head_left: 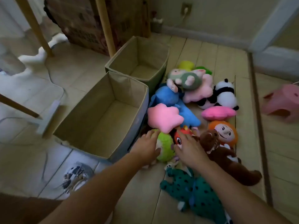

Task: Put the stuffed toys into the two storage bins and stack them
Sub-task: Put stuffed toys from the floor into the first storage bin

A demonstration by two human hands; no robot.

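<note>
Both forearms reach in from the bottom edge; your left hand (146,147) lies spread w/ fingers on the lime-green plush (165,147), thumb at its near side, not yet closed round it; your right hand (188,148) lies flat, fingers wide, over the red big-eyed toy (182,137), holding nothing.

Toys sit heaped on the plank floor (226,62) just right of two beige fabric bins; near bin (90,110) and far bin (155,50) both show bare bottoms, so judged from this, loading has barely begun.

Pink star cushion (163,118) overlaps the green plush and rests on the blue plush (171,97); brown toothy plush (215,143) touches your right wrist; teal spotted dinosaur (194,193) lies nearest you; panda (224,94) and orange-haired doll (224,131) lie farther right.

To do this step well: close each hand round the body of its toy, not an ear or limb; lift clear of the star cushion so it doesn't drag along; drop into the near bin, which is just beside your left hand; keep fill below the rim, since the bins must stack later.
</note>
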